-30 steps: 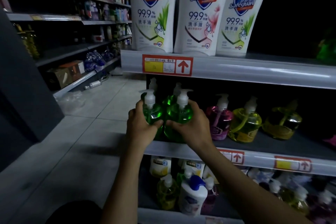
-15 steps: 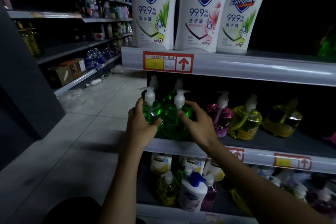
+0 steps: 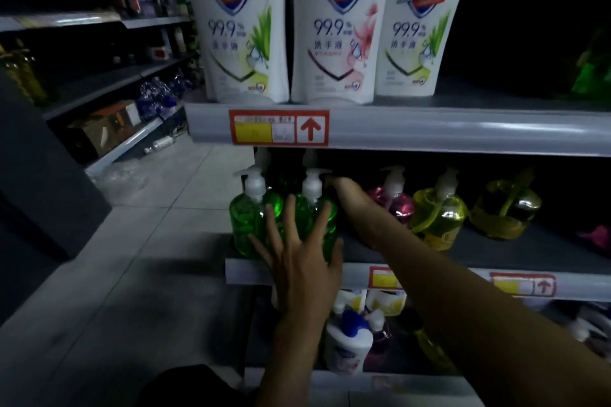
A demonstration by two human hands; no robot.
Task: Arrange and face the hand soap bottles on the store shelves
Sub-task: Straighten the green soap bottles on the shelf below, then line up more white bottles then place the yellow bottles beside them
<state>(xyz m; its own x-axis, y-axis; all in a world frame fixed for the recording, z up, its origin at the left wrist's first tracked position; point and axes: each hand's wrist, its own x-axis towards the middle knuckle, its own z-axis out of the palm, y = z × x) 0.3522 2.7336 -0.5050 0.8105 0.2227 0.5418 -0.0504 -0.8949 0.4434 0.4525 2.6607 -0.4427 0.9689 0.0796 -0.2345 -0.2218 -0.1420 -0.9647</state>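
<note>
Two green bottles [image 3: 251, 225]: side by side at the middle shelf's [image 3: 496, 251] front edge.
My left fingers [image 3: 291, 218]: spread wide over both bottle fronts.
My right fingers [image 3: 340, 183]: behind the right-hand bottle; grip hidden, cannot tell.

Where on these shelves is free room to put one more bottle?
Top shelf: bare right of the white bottles, up to a green item. Middle shelf: bare strip in front of the far yellow bottle. Crowded at left: green bottles, left hand, right hand.

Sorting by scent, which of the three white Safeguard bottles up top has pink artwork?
The middle Safeguard bottle; the left bottle and right bottle show green leaves.
</note>
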